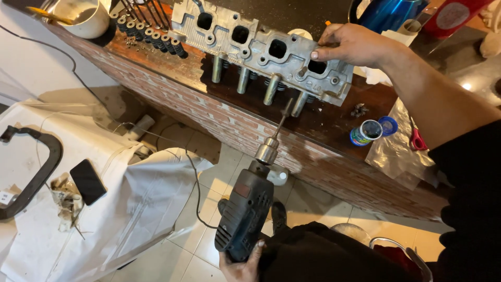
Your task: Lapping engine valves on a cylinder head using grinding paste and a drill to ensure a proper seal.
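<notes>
Standing at a dark wooden bench (pixel 334 117) with a brick-faced front, over a tiled floor (pixel 172 256) partly covered by a white sheet (pixel 130 209) carrying a phone (pixel 87 181) and a black clamp (pixel 36 167). Steadying a grey metal cylinder head (pixel 261 49) propped on edge on the bench, right hand (pixel 352 44) closed over its upper right rim, thumb pressing the front face. Gripping a dark electric drill (pixel 245 211) at its rear with the left hand (pixel 242 263), fingers wrapped shut, and pointing the bit (pixel 282 121) up at the head's lower edge among its protruding stems; lying nearby, a small open tin (pixel 367 132), a row of springs (pixel 148 34) and a white bowl (pixel 83 18).
</notes>
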